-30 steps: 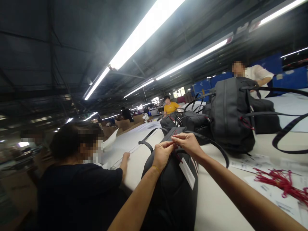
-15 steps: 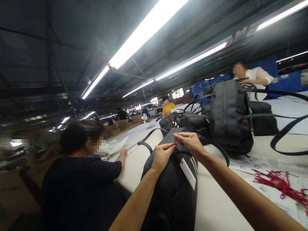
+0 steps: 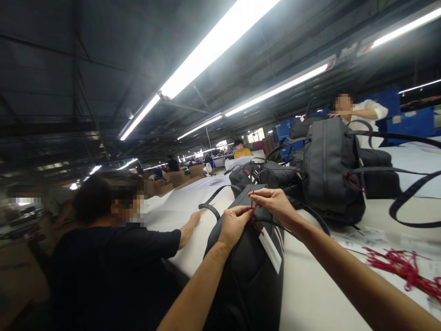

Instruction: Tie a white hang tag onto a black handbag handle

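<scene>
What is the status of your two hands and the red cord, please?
Left hand and right hand pinching red cord. White tag hanging on black bag. Nothing visibly blocking.

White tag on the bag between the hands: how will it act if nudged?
The white tag is probably fairly stiff, since it lies straight-edged with no visible curl. Likely light, as it looks like thin card. Red cord shows only at its top, so the lower end may swing or slide across the dark bag.

From my head view, the left hand [image 3: 237, 223] and right hand [image 3: 272, 202] pinch a red cord [image 3: 252, 198] above a black bag [image 3: 250, 271] on the pale surface [image 3: 306, 285].
</scene>
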The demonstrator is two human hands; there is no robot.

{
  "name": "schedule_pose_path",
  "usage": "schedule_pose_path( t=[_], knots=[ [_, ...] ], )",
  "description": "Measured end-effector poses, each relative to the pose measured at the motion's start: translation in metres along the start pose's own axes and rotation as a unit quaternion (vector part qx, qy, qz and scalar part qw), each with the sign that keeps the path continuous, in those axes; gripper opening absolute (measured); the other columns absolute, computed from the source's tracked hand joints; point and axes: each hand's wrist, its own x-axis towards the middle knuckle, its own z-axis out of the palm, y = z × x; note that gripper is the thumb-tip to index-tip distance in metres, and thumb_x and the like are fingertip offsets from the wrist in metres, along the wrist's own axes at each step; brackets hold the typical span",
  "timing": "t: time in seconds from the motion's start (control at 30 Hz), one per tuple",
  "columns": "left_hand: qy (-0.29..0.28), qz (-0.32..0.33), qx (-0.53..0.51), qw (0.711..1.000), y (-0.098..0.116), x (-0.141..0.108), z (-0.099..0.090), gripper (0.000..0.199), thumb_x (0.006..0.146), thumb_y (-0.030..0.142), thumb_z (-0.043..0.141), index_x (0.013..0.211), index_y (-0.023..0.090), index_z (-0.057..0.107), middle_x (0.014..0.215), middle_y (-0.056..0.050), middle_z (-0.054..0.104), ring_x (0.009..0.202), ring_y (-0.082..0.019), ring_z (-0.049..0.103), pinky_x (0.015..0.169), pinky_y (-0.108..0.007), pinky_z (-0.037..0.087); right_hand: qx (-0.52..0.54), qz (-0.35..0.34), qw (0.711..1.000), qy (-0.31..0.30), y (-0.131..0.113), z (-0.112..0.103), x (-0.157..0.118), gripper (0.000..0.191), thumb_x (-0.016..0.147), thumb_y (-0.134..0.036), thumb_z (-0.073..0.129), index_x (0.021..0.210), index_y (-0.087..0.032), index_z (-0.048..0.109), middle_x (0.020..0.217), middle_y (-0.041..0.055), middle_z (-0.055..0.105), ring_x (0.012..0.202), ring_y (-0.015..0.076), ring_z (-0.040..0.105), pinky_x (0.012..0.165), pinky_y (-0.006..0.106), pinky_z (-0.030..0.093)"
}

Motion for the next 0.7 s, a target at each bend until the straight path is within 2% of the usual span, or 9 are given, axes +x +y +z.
schedule_pose_path(
  t=[0.13,0.2,0.33,0.47,0.57,0.7],
  knots=[
    [-0.009,0.009,-0.043,0.999,0.0,-0.001,0.0,0.038,0.066,0.035,0.08,0.098,0.015,0.076,0.089,-0.008,0.075,0.073,-0.016,0.065,0.065,-0.024,0.048,-0.006,-0.006,1.0,-0.002,0.0,-0.001,-0.001,0.052,0.056,-0.056,0.083,0.083,-0.012,0.077,0.076,0.0093,0.07,0.061,0.0158,0.058,0.057,0.028,0.048],
    [-0.003,0.026,-0.026,0.999,0.001,-0.001,0.0,0.039,0.069,0.038,0.078,0.1,0.015,0.075,0.084,-0.007,0.074,0.065,-0.013,0.06,0.057,-0.022,0.043,-0.006,-0.008,1.0,-0.003,-0.002,0.0,-0.003,0.051,0.056,-0.055,0.083,0.084,-0.012,0.077,0.077,0.0095,0.071,0.061,0.0158,0.058,0.057,0.028,0.049],
    [0.011,0.043,-0.016,0.999,0.001,-0.001,-0.002,0.037,0.072,0.041,0.076,0.096,0.014,0.075,0.071,-0.003,0.069,0.052,-0.007,0.046,0.05,-0.021,0.035,-0.003,-0.009,1.0,-0.008,-0.009,-0.001,-0.005,0.046,0.058,-0.049,0.083,0.084,-0.013,0.076,0.077,0.0081,0.071,0.061,0.0141,0.059,0.059,0.026,0.049],
    [0.014,0.03,-0.031,0.999,-0.002,0.001,-0.004,0.039,0.068,0.044,0.078,0.091,0.013,0.074,0.07,-0.003,0.067,0.052,-0.007,0.046,0.05,-0.021,0.033,-0.012,0.002,0.999,-0.047,-0.011,-0.006,-0.006,0.045,0.061,-0.052,0.08,0.082,-0.013,0.074,0.076,0.0082,0.071,0.059,0.0152,0.061,0.059,0.027,0.051],
    [0.016,0.022,-0.045,0.999,-0.004,0.003,-0.005,0.041,0.066,0.047,0.079,0.087,0.013,0.071,0.068,-0.003,0.066,0.051,-0.007,0.045,0.049,-0.02,0.033,-0.067,-0.021,0.995,-0.071,-0.009,-0.01,-0.005,0.039,0.067,-0.049,0.076,0.083,-0.013,0.073,0.071,0.0065,0.07,0.059,0.0157,0.061,0.058,0.027,0.05],
    [0.006,0.019,-0.053,0.998,-0.004,0.003,-0.005,0.041,0.066,0.047,0.079,0.086,0.013,0.068,0.068,-0.002,0.065,0.05,-0.006,0.044,0.05,-0.02,0.032,-0.18,-0.097,0.979,-0.028,-0.006,-0.011,-0.006,0.026,0.074,-0.043,0.07,0.079,-0.017,0.073,0.069,0.0033,0.069,0.061,0.0166,0.061,0.058,0.026,0.047]
  ],
)
